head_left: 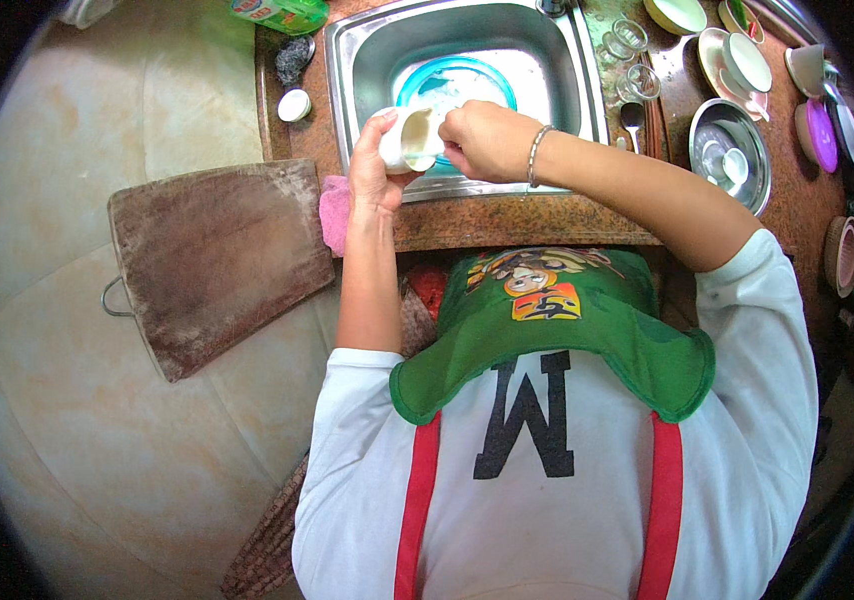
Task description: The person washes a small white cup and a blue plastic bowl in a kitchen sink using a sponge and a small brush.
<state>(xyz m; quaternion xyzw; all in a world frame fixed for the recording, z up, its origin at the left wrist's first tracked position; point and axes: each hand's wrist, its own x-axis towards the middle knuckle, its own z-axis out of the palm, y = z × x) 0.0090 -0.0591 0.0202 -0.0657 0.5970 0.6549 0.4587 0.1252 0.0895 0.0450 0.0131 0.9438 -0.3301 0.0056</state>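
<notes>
My left hand (378, 169) is wrapped around a white jar or cup (394, 142), tilted so that its mouth faces right. Close to that mouth is my right hand (488, 141), its fingers pinched around a thin, pale handle (430, 156) that reaches into the mouth; the inner end is hidden. Both hands are over the near part of a stainless steel sink (374, 45). Below them in the sink lies a round basin with a blue rim (457, 61). A small white lid (294, 106) rests on the counter left of the sink.
A steel wool scourer (292, 60) and a green bottle (288, 13) are at the sink's left. Glasses (629, 36), a spoon (632, 116), chopsticks (654, 112), plates and a metal bowl (701, 176) crowd the right counter. A pink cloth (334, 214) adjoins a wooden cutting board (224, 262).
</notes>
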